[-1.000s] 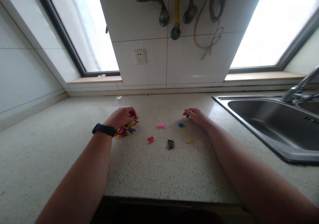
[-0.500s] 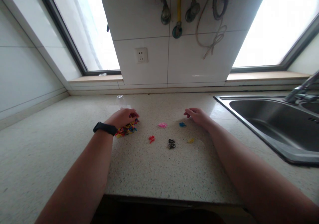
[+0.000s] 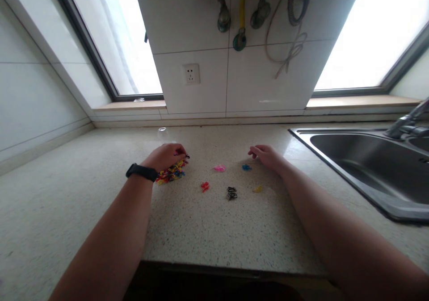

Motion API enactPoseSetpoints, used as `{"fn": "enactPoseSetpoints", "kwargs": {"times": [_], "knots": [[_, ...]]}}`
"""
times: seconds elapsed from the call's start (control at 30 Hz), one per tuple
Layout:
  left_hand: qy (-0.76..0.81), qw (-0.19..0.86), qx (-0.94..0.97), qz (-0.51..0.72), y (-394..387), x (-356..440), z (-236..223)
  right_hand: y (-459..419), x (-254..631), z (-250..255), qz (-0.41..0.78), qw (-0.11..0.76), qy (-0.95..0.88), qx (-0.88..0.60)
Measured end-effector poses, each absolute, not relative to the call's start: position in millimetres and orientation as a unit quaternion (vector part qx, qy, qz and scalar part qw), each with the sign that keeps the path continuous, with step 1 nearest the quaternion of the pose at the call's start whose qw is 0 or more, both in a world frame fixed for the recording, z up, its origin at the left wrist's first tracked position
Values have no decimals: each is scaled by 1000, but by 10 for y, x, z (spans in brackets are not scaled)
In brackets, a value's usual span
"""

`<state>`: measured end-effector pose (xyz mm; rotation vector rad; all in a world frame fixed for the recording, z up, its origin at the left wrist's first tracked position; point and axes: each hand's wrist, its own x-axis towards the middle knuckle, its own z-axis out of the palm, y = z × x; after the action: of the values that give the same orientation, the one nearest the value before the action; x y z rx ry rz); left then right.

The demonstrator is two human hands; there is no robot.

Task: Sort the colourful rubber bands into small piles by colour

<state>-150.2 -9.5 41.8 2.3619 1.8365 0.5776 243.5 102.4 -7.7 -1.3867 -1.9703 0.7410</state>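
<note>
My left hand, with a black band on its wrist, is at the mixed pile of small coloured rubber bands. Its fingers are curled and pinched on bands at the pile's far edge; the exact pieces are mostly hidden. My right hand rests on the counter with loosely bent fingers slightly apart and nothing visible in them. Just in front of it lies a blue bunch. Between the hands are a pink bunch, a red bunch, black bands and a yellow bunch.
A clear cup stands behind my left hand on the speckled counter. To the right is a steel sink with a faucet. A wall socket and pipe fittings are on the tiled wall.
My left hand's fingers have shifted slightly within the pile, and a dark band now shows by the fingertips. My right hand stays still. The view has drifted slightly.
</note>
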Motion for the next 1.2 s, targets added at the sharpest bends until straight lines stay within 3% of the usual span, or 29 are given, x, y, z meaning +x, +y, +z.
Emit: {"fn": "enactPoseSetpoints", "kwargs": {"times": [0.6,0.83,1.2], "knots": [[595,103,750,271,-108,-1393,448,959,2406,-13,274,297,-746,-530],[541,239,707,388,-101,-1223,449,1029,2427,-92,266,293,-760,-515],[483,391,629,468,-211,-782,525,906,2338,8,232,312,-773,-501]]}}
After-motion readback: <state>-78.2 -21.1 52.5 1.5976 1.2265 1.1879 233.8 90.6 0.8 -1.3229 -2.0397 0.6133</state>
